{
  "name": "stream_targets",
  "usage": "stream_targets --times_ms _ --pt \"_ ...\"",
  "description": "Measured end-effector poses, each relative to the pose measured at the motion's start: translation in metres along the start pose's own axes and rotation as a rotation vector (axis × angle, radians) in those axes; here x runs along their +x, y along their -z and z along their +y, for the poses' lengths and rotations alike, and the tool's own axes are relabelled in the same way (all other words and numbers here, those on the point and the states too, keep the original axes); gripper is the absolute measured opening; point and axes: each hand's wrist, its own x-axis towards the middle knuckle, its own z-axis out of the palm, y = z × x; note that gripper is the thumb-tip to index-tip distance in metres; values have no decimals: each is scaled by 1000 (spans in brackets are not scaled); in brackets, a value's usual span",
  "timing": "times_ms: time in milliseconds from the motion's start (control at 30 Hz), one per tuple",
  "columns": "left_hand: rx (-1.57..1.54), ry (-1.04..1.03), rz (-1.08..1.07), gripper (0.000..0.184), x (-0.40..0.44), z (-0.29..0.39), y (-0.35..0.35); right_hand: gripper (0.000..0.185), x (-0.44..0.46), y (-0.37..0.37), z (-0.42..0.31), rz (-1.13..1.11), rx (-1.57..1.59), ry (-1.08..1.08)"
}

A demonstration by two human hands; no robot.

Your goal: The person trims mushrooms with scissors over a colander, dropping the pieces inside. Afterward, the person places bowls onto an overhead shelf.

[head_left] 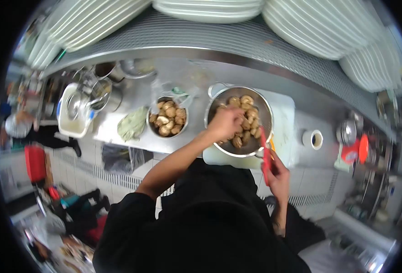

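Left hand [226, 123] over mushrooms [252, 116] in bowl [263, 103]
Can't tell its fingers' pinch; right hand [278, 174] clasps red tool [266, 164], bowl's five o'clock.

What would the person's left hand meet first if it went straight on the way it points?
Most likely the brown mushrooms in the metal bowl, just past the left hand; it may be touching some, as blur and the overhead view leave depth unclear.

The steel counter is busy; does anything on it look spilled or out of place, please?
No clear spill shows. The crumpled green cloth looks slightly untidy, lying loose near the front edge of the counter, beside the smaller bowl of mushrooms.
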Motion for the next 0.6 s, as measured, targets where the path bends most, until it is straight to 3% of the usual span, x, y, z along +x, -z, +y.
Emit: stream_targets --times_ms 67,133,167,300,600 --pt "-525 297 -49 24 2 1 14 61 -6 -14 -20 -44 -324 35" --pt "-853 573 -25 22 3 7 41 67 -7 -29 -21 -15 -413 216" --pt "-1014 583 12 24 0 11 49 68 -8 -35 -25 -21 -414 217" --pt "-1072 636 44 21 -14 28 67 69 -6 -45 -31 -3 -468 330" --pt "-1060 611 35 10 -35 25 55 71 -15 -43 -25 -64 -536 350"
